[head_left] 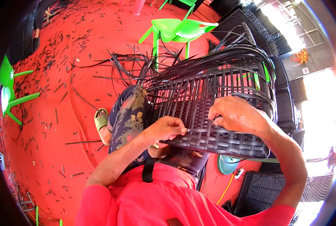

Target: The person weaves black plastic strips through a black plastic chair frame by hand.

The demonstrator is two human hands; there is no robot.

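The black weave lies right of the left knee, beneath both hands' fingers. The right hand curls its fingers over it, grip unclear; the left hand's pinch a strip at its near side.

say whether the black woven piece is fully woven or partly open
Partly open: the black woven piece is tight near the right hand, but gaps show above and loose strips trail.
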